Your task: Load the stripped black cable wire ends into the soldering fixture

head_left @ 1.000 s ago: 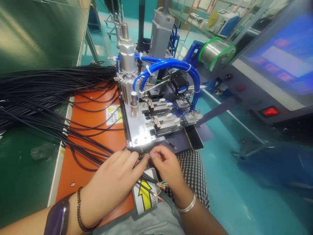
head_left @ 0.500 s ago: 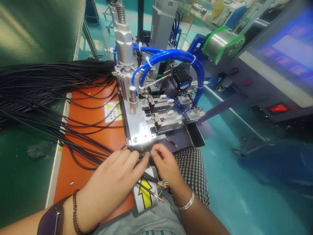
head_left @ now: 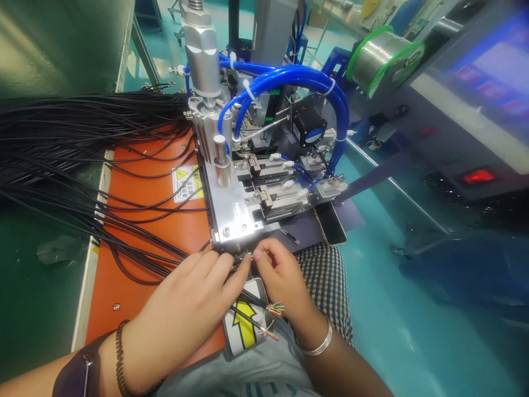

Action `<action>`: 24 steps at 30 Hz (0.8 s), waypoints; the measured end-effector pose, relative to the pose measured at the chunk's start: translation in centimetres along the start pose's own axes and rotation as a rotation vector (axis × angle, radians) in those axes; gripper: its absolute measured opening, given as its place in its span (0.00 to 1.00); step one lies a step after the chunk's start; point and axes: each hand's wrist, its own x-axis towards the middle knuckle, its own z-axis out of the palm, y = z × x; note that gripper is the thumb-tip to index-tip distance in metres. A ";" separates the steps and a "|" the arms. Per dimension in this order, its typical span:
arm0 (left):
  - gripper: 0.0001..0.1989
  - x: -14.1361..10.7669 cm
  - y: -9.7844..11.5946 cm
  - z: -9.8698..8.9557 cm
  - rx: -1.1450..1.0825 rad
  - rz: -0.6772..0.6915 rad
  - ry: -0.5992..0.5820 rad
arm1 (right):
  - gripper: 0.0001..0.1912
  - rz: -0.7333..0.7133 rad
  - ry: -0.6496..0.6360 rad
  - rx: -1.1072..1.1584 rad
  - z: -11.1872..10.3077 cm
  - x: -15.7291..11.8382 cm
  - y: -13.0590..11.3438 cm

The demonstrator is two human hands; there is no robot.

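My left hand (head_left: pixel 202 292) reaches over the near edge of the metal fixture, its fingers curled round a black cable that they mostly hide. My right hand (head_left: pixel 279 270) pinches at a small metallic piece (head_left: pixel 250 256) where the two hands meet; it looks like a cable-end connector, too small to be sure. Under my left hand several black cables (head_left: pixel 250 298) stick out with stripped coloured wire ends (head_left: pixel 275 310). They lie over a white label with a yellow arrow (head_left: pixel 245 331). The machine's silver plate (head_left: pixel 231 218) sits just beyond my fingertips.
A large bundle of black cables (head_left: pixel 82 127) spreads over the orange surface (head_left: pixel 136 264) on the left. Blue air tubes (head_left: pixel 306 77) arch above the machine. A phone (head_left: pixel 330 223) and a small cutter-like tool (head_left: pixel 289 236) lie right of the fixture. A wire spool (head_left: pixel 384 60) hangs behind.
The camera view has shifted slightly. Both hands stay together at the same small piece, with hardly any visible movement of the fingers.
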 end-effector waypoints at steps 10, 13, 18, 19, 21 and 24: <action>0.25 0.2 0.4 -0.3 -0.015 -0.056 -0.090 | 0.10 0.319 -0.191 0.387 -0.4 0.9 0.1; 0.22 0.1 0.2 0.0 -0.054 -0.034 -0.007 | 0.07 0.385 -0.162 0.517 -0.3 1.1 0.2; 0.15 -0.4 -0.2 0.6 -0.127 0.006 0.120 | 0.07 0.280 -0.143 0.584 -0.7 1.1 -0.2; 0.14 -0.4 -0.3 0.5 -0.127 0.008 0.129 | 0.07 0.261 -0.138 0.578 -0.8 1.1 -0.3; 0.14 -0.4 -0.2 0.4 -0.104 0.008 0.137 | 0.06 0.226 -0.116 0.501 -1.0 1.1 -0.6; 0.14 -0.2 0.0 -0.1 -0.026 -0.005 0.107 | 0.05 0.193 -0.069 0.322 -0.9 1.2 -0.8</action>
